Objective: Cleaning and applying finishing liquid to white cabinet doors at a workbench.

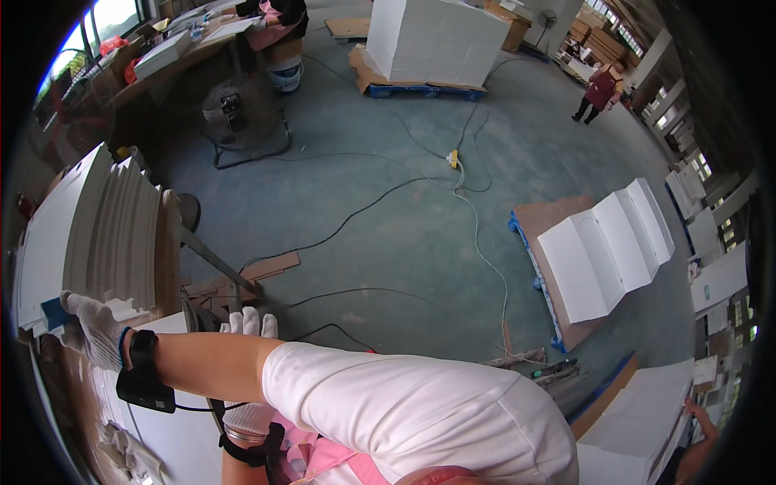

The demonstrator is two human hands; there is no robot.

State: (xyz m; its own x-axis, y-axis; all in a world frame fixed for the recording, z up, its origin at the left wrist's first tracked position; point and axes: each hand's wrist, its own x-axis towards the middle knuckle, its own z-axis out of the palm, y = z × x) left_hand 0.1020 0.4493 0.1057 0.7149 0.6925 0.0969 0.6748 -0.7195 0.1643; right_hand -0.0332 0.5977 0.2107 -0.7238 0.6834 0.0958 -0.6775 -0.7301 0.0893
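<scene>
My right arm, in a white sleeve, stretches across to the far left. In a white knit glove, my right hand (99, 330) is closed on a small blue flat piece (55, 314), held at the near end of a stack of white boards (89, 234). Below my right forearm comes my left hand (249, 324), also gloved. Its fingers stick out past the forearm, stretched and slightly apart, beside the edge of a white panel (166, 424). My forearm hides the middle of that hand. Black bands circle both wrists.
A floor fan (234, 121) stands beyond the stack. Cables run over the floor to a yellow power strip (453, 159). White folded panels (602, 255) lie on a blue pallet at right. Other people are at the far left table, far right and lower right edge. A cloth (133, 453) lies lower left.
</scene>
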